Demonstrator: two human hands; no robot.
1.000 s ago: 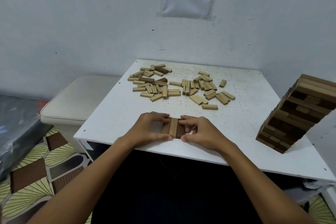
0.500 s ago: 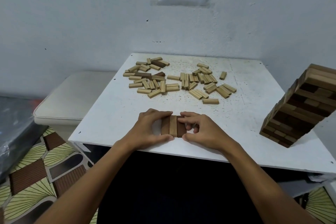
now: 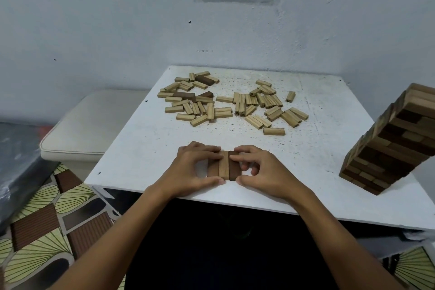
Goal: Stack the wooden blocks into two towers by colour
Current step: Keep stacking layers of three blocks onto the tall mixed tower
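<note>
Lower centre of frame: three blocks (image 3: 224,165) lie flat, side by side, touching, near the front edge of the white bench (image 3: 146,146); a light one sits between two dark ones. Left hand (image 3: 196,167) pinches the row from its left, thumb at the near end, fingers at the far end. Right hand (image 3: 260,169) pinches it likewise from the right. Loose blocks (image 3: 230,103), mostly light, a few dark, scattered at upper centre. Mixed-colour tower (image 3: 390,146) stands at right edge. Pale cushion (image 3: 94,125) left of the bench.
</note>
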